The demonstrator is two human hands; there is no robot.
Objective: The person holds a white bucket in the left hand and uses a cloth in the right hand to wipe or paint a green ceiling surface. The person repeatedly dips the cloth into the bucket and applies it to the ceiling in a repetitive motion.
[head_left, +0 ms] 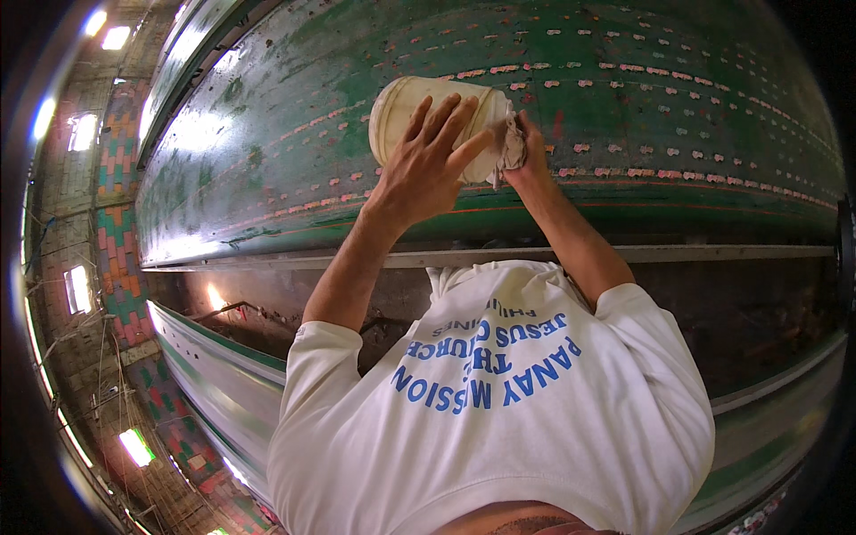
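1. From where I stood, the white pail (398, 111) was in the upper middle of the frame, tipped onto its side over the long green table (294, 98); I couldn't tell whether it rested there or was held just above

2. The left hand (419, 169) lay across the pail's wall, its 4 fingers apart and pointing to the top of the frame, the thumb stretched off to the right; I took that wide spread as a way to steady a round thing that might otherwise roll

3. The right hand (532, 156) was at the pail's right end, fingers closed around a crumpled, greyish rag (513, 147), though the fingertips were hidden and I couldn't see how they bent

4. So the pail sat under the left palm and fingers, while the rag was between the right hand and the pail's end, presumably bunched to keep cloth against that edge

5. Rows of small pink-and-white marks (615, 172) ran over the table to the right of both hands

6. The worker leaned in from the bottom of the frame in a white shirt (499, 446) with blue lettering, arms reaching past the table's pale edge rail (695, 253), likely because the pail was over the tabletop beyond it
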